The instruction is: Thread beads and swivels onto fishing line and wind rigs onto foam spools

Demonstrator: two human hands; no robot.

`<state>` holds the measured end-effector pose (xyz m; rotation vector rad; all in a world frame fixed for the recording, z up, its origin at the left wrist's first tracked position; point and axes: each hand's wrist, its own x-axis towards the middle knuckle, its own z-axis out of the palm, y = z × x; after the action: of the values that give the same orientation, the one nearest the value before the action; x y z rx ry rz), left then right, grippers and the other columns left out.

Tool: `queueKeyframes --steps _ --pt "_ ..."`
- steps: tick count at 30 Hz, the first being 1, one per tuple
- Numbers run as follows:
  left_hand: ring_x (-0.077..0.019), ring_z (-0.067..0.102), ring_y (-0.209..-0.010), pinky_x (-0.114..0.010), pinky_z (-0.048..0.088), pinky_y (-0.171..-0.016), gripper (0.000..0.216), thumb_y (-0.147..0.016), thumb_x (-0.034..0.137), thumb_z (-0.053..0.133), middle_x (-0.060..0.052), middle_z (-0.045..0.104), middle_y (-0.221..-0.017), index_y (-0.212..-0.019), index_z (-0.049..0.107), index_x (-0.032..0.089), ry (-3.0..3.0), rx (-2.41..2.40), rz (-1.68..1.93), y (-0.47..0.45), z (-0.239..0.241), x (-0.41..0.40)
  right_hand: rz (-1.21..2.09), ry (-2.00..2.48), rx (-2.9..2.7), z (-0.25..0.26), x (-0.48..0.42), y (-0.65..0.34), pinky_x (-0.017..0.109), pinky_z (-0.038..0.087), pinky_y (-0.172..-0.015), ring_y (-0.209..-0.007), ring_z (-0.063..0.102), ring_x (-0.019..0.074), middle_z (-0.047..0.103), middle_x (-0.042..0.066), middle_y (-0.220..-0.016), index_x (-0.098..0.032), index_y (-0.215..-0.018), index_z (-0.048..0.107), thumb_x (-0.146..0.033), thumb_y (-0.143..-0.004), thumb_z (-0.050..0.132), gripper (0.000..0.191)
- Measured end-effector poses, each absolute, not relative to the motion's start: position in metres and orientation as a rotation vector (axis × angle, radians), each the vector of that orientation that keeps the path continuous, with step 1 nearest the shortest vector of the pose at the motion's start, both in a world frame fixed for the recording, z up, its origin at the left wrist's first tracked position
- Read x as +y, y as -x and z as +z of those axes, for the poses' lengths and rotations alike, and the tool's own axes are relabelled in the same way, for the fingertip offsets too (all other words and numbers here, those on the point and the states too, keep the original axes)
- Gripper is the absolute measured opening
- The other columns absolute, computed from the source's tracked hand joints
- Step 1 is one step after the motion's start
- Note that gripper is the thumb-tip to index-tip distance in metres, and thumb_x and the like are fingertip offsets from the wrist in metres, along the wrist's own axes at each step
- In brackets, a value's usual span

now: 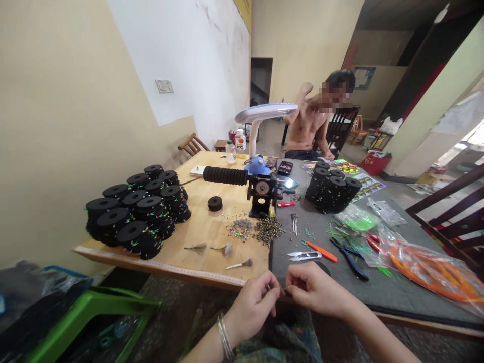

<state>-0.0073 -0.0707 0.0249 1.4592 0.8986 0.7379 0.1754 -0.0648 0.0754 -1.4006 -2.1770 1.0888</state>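
Note:
At the table's front edge, my left hand [260,295] is closed in a pinch, with a silver bangle on the wrist. My right hand [312,287] pinches close beside it, fingertips almost meeting. Whatever lies between the fingers is too small to make out. Just beyond the right hand are thread snips [304,256], an orange-handled tool [321,251] and part of a black disc [324,268]. Dark blue pliers [350,259] rest farther right. A pile of dark and brass-coloured small pieces [267,230] sits beyond my hands, beside grey and multicoloured beads [242,228].
Stacked black foam spools [132,229] fill the table's left; more spools [333,187] stand at back right. A black-gripped vise [260,194] stands mid-table before a desk lamp [266,112]. Bagged orange strands [423,264] lie right. Another person [312,121] sits across.

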Motion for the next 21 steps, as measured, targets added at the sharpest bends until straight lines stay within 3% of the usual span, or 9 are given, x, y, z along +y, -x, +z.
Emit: queueKeyframes --steps 5,12,21 --pt "-0.0089 0.047 -0.048 -0.019 0.034 -0.048 0.007 -0.082 0.020 0.050 0.006 0.047 -0.054 -0.076 0.052 0.018 -1.426 0.865 0.720 0.0016 0.0258 -0.0695 1.046 1.394 -2.193 0.0755 -0.0652 -0.1742 0.018 0.028 -0.048 -0.051 0.039 0.0083 0.046 -0.007 -0.054 -0.017 -0.063 0.054 -0.007 -0.069 0.049 0.013" --pt "-0.0092 0.046 -0.055 -0.019 0.034 -0.051 0.009 -0.084 0.023 0.052 0.003 0.052 -0.064 -0.078 0.054 0.017 -1.470 0.903 0.758 -0.0010 0.0233 -0.0701 1.012 1.414 -2.225 0.0766 -0.0661 -0.1745 0.018 0.026 -0.047 -0.051 0.037 0.0083 0.043 -0.007 -0.053 -0.017 -0.061 0.052 -0.010 -0.070 0.051 0.012" --pt "-0.0072 0.047 -0.047 -0.018 0.032 -0.046 0.016 -0.086 0.030 0.049 0.002 0.056 -0.064 -0.077 0.047 0.018 -1.376 0.827 0.677 0.0033 0.0225 -0.0717 1.022 1.374 -2.212 0.0727 -0.0672 -0.1749 0.018 0.024 -0.046 -0.050 0.034 0.0073 0.039 -0.008 -0.053 -0.017 -0.061 0.049 -0.006 -0.069 0.048 0.014"
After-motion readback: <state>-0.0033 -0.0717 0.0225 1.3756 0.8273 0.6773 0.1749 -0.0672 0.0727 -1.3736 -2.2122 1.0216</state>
